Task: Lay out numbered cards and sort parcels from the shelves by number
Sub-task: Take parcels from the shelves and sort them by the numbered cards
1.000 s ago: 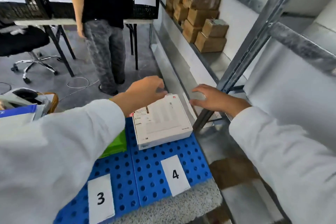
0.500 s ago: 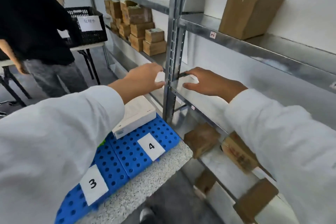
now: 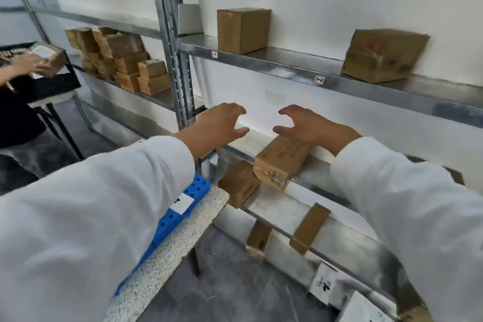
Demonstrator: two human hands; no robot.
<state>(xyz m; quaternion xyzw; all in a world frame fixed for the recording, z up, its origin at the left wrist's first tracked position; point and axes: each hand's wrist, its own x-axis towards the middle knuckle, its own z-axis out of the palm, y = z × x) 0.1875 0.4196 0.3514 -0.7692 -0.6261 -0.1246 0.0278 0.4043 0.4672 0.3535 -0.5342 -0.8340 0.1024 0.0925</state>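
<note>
**Sorting stage, probably partway through.** A numbered card (image 3: 182,203) lies on the blue mat (image 3: 167,221) at the bench (image 3: 167,256) edge, near left. Many brown cartons (image 3: 243,30) sit unsorted on the shelves. The left hand (image 3: 219,125) and right hand (image 3: 311,125) hover empty over the middle shelf (image 3: 311,168), fingers (image 3: 287,111) apart and curved. The nearest parcel (image 3: 281,162) lies beneath the right wrist, nearer than the fingertips. Whether they touch cannot be told.

I see a brown taped parcel (image 3: 282,162) lying askew on the middle shelf (image 3: 248,140), one end overhanging the edge; a white numbered card (image 3: 182,203) lies flat on the blue mat (image 3: 167,222)
</note>
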